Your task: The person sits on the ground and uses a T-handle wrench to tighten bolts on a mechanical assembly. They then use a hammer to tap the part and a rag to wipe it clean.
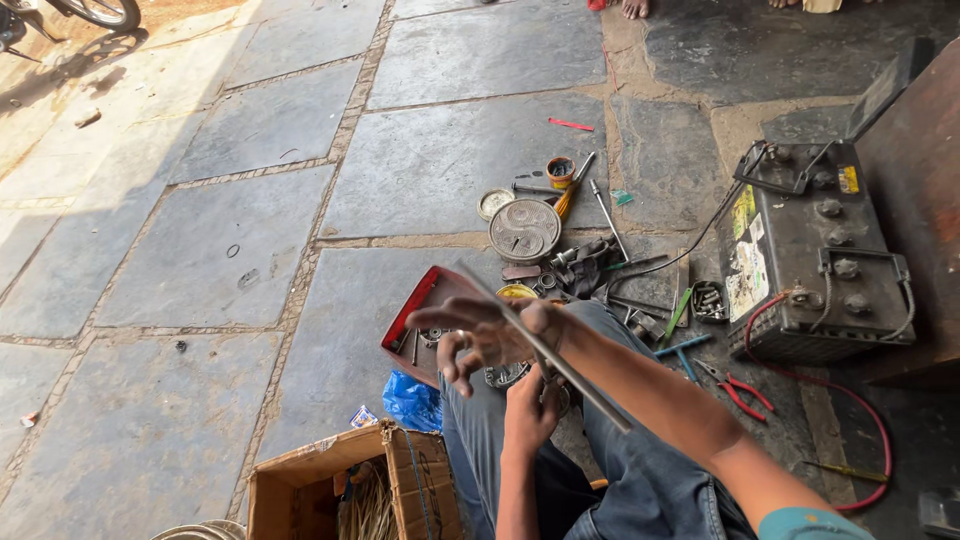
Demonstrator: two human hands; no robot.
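**Shade over the work, sun at the far corner**

Daylight only, soft and even across most of the stone floor (250,250), which reads grey and flat with hardly any shadow. The upper left corner is in direct sun, washed out to a pale orange, with a wheel (100,10) throwing a hard dark shadow there. The right side falls dimmer, the battery (800,250) and its surroundings sitting in deeper shade. No glare off the metal parts. The right hand (480,335) and the rod (545,350) it holds are slightly smeared by motion; the floor stays sharp. Paving joints bow a little toward the edges.
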